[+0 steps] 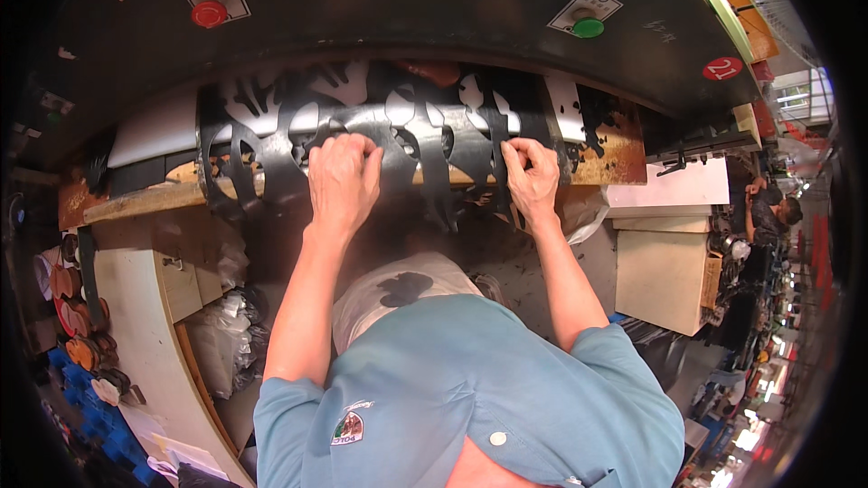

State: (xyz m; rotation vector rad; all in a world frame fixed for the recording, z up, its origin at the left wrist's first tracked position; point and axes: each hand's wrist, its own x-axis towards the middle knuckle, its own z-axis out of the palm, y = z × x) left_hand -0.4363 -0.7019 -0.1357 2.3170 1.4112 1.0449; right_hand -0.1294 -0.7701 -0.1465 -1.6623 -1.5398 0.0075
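A black sheet (431, 176) full of curved cut-out holes drapes over the front edge of the machine bed, its strips dangling toward me. My left hand (344, 181) is closed, pinching the sheet left of its middle. With thumb and forefinger together, my right hand (532, 179) grips a narrow strip near the sheet's right side. Light surface shows through the holes. What lies under the sheet is partly hidden.
Above the sheet spans a dark machine beam (407, 4) with a red button (209, 14) and a green button (588, 27). Cabinets (127, 280) stand at left, with plastic bags (221, 343). A pale box (660, 276) is at right. Another person (768, 212) is at the far right.
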